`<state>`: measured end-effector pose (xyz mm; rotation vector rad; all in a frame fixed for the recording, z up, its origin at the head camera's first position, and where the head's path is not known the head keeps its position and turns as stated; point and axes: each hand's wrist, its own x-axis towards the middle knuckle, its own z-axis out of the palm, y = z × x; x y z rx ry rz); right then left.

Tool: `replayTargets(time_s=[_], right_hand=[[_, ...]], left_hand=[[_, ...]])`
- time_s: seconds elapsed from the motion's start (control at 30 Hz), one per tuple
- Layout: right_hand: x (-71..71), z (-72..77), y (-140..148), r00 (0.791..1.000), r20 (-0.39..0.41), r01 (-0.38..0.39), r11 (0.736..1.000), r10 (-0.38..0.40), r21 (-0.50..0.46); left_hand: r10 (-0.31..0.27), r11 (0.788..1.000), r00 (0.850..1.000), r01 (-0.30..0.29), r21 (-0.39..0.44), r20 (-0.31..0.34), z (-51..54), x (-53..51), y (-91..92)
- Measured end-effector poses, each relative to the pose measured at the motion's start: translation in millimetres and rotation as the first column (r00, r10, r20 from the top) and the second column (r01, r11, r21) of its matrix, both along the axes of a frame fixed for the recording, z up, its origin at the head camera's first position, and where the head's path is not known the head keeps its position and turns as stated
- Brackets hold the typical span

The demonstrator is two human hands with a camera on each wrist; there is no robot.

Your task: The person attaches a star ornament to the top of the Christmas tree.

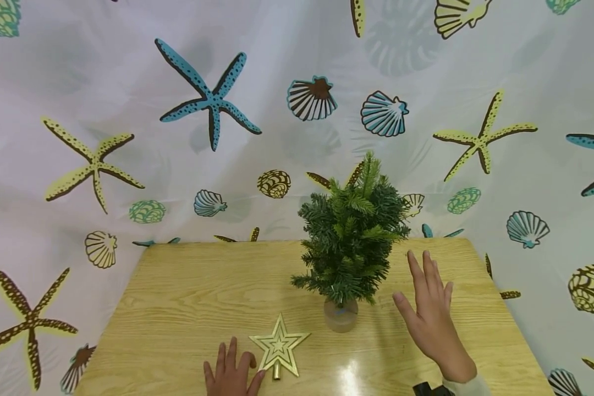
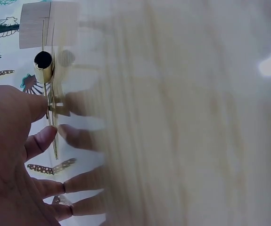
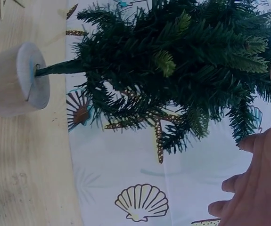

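Note:
A gold star tree topper (image 1: 279, 345) with a short hollow tube lies on the wooden table. At its lower left point, my left hand (image 1: 230, 374) pinches it with thumb and bent index finger; the other fingers are spread on the tabletop. In the left wrist view the topper (image 2: 49, 77) appears edge-on beside the thumb (image 2: 34, 104). A small artificial Christmas tree (image 1: 348, 236) stands upright on a round wooden base (image 1: 340, 316). To its right, my right hand (image 1: 428, 319) is raised with fingers extended, holding nothing. Branches of the tree (image 3: 173, 61) come close to its fingertips in the right wrist view.
The light wooden table (image 1: 188, 291) has a glossy top that reflects the left hand. Behind and around it hangs a white cloth (image 1: 277, 33) printed with starfish and shells. A black strap part (image 1: 430, 389) shows by the right wrist.

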<state>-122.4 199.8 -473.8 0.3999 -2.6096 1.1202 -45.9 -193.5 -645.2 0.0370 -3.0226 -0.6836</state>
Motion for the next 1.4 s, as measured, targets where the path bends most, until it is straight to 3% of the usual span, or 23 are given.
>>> replayTargets(time_s=[0.23,0.47,0.6,0.83,1.0,1.23,1.4], right_hand=[[-4.9,7.4,-5,0.999,-0.044,-0.014,1.000,0.013,-0.025],[-9.7,16.0,-7,0.996,-0.085,-0.038,0.998,0.034,-0.045],[-12.2,21.2,-8,0.993,-0.104,-0.055,0.996,0.048,-0.069],[-16.2,32.4,-12,0.989,-0.129,-0.079,0.993,0.067,-0.085],[-20.1,43.6,-15,0.985,-0.155,-0.090,0.992,0.076,-0.087],[-25.6,55.0,-20,0.978,-0.182,-0.125,0.986,0.104,-0.108],[-30.0,62.7,-23,0.974,-0.178,-0.169,0.974,0.141,-0.153]], left_hand=[[-0.010,1.000,1.000,0.010,-0.021,0.001,-5.8,1.3,1.7],[0.010,0.998,1.000,-0.008,-0.068,0.027,-1.7,1.0,3.1],[0.010,1.000,0.999,-0.009,-0.024,0.039,0.3,-1.5,0.6],[-0.010,0.995,1.000,0.011,0.101,-0.006,-4.0,-0.5,-6.7],[-0.016,0.980,1.000,0.012,0.200,0.018,3.0,1.4,-7.7],[-0.019,0.969,0.996,-0.003,0.248,0.087,6.8,-0.1,-8.3],[0.026,0.962,0.998,-0.041,0.270,0.060,4.2,1.0,-6.3]])
